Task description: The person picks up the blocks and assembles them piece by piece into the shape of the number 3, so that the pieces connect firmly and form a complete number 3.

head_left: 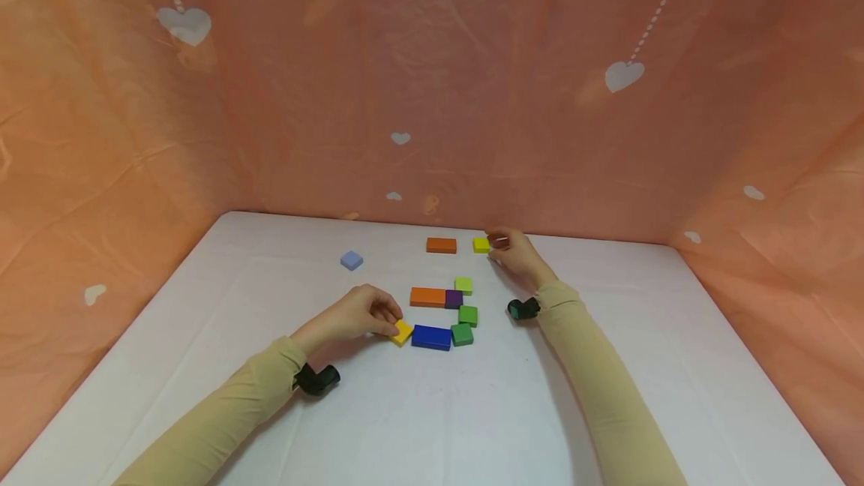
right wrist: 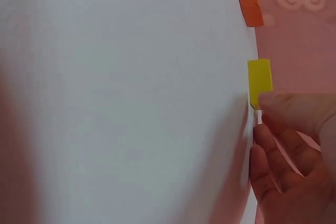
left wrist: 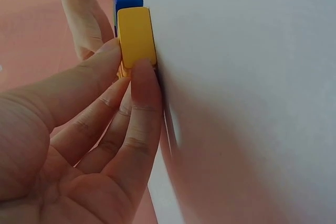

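Observation:
My left hand (head_left: 358, 313) pinches a golden-yellow square block (left wrist: 137, 38) between thumb and fingers, just left of a long dark blue block (head_left: 431, 337). Close by the table's back edge, my right hand (head_left: 516, 255) has its thumb and a finger on the right end of a bright yellow block (right wrist: 260, 83). Its other fingers are bent beneath the palm. To the left of that block lies a long dark orange block (head_left: 442, 246), apart from it. A green block (head_left: 462, 334) sits at the right end of the blue one.
Mid-table, an orange block (head_left: 428, 297) touches a purple block (head_left: 454, 299). A lime block (head_left: 463, 286) lies behind the purple one, a brighter green block (head_left: 468, 316) in front. A pale blue block (head_left: 352, 260) lies alone on the left. Orange cloth (head_left: 432, 81) hangs behind the white table (head_left: 418, 426).

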A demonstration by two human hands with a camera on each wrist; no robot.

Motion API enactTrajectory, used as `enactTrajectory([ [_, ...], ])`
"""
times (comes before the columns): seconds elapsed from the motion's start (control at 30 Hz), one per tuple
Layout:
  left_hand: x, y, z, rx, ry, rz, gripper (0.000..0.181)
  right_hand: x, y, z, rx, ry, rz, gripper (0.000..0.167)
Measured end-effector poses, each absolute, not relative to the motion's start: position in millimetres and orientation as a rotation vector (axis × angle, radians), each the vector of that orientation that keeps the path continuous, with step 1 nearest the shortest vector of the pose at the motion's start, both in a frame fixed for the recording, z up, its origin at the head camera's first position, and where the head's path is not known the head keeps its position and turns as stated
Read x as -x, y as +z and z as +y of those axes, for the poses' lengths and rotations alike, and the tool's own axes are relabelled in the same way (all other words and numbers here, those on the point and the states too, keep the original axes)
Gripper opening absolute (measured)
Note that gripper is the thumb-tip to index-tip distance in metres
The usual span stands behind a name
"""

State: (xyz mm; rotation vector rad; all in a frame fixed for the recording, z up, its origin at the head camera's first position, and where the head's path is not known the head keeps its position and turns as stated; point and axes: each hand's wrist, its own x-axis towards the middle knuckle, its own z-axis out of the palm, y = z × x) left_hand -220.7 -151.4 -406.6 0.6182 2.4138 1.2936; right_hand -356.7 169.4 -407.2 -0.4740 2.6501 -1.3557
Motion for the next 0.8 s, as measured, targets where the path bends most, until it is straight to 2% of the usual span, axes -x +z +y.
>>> enactTrajectory([
  [0.57,220.4,-406.0,-151.1,-0.598,1.306,2.41,0.019,358.5,-407.9,162.6,0.425,-1.237,2.688,0.043],
  [0.8,220.4,-405.9,-149.8,-0.563,1.284,2.424,0.018,357.0,-408.1,162.1,0.439,-1.219,2.711,0.035],
])
